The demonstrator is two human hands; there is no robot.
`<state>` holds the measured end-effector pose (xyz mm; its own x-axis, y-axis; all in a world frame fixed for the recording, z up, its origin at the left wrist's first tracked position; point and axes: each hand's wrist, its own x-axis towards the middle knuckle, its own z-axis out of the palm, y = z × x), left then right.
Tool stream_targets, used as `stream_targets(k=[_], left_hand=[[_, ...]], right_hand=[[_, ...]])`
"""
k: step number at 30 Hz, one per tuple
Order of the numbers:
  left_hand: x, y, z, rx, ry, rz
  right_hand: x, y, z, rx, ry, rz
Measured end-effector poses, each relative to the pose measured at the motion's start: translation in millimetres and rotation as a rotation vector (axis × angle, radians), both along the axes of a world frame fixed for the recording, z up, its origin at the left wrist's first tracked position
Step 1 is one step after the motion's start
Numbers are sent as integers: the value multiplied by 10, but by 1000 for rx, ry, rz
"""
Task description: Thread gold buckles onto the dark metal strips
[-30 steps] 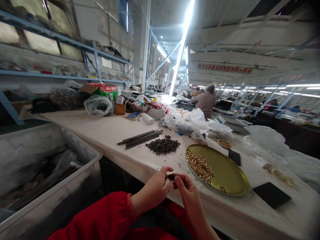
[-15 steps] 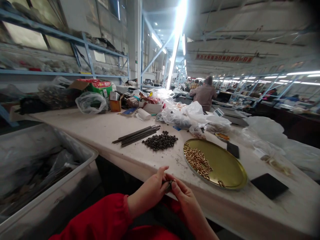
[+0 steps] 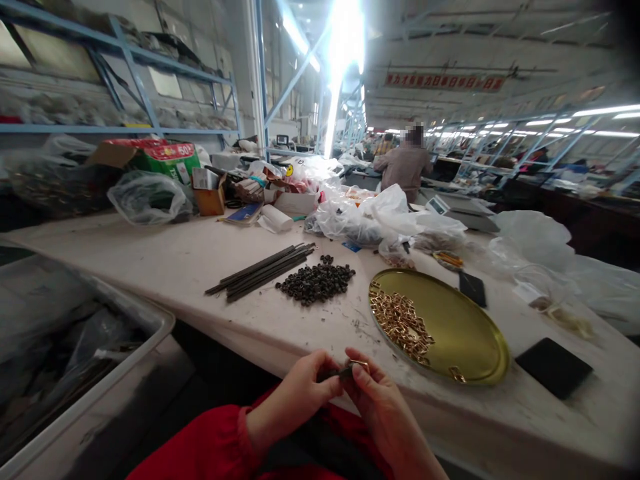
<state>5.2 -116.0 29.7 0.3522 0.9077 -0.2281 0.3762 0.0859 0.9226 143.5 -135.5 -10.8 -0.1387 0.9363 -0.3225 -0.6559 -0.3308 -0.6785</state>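
Near the table's front edge, my left hand [image 3: 307, 387] pinches a dark strip [image 3: 330, 375]. Touching the same piece from the other side, my right hand [image 3: 375, 393] has thumb and fingers closed on a small gold buckle [image 3: 359, 364] at the strip's end. Just beyond the hands lies a pile of small dark loops [image 3: 317, 283]. Left of it is a bundle of long dark strips [image 3: 265, 270]. A round gold tray [image 3: 450, 320] at the right holds many gold buckles [image 3: 400, 320], with a few apart near its front rim.
A plastic bin [image 3: 135, 363] with scraps stands at the left. Clear plastic bags [image 3: 390, 213], a green box [image 3: 170, 160] and a paper roll [image 3: 275, 219] lie farther back. Right of the tray is a black square pad [image 3: 554, 367]. A person [image 3: 404, 163] is in the background.
The view has shifted slightly. My left thumb, raised before, has come down toward the strip. The gold buckle shows more clearly between my right fingertips.
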Motion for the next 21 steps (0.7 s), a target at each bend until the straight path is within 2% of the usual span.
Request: stream_targets(k=[2, 4, 7, 13, 18, 21], left_hand=[[-75, 120, -3, -112, -89, 3], [-157, 254, -17, -199, -157, 6], [-282, 463, -101, -301, -233, 8], [-452, 837, -351, -489, -384, 14], [-457, 1083, -363, -602, -321, -20], [-443, 1190, -353, -603, -261, -54]], right_hand=[[-37, 162, -41, 26, -111, -24], [-77, 320, -104, 106, -312, -5], [-135, 523, -200, 191, -564, 134], [-160, 843, -220, 224, -734, 310], [-133, 1046, -181, 357, -972, 471], [-158, 1134, -201, 387, -1048, 530]])
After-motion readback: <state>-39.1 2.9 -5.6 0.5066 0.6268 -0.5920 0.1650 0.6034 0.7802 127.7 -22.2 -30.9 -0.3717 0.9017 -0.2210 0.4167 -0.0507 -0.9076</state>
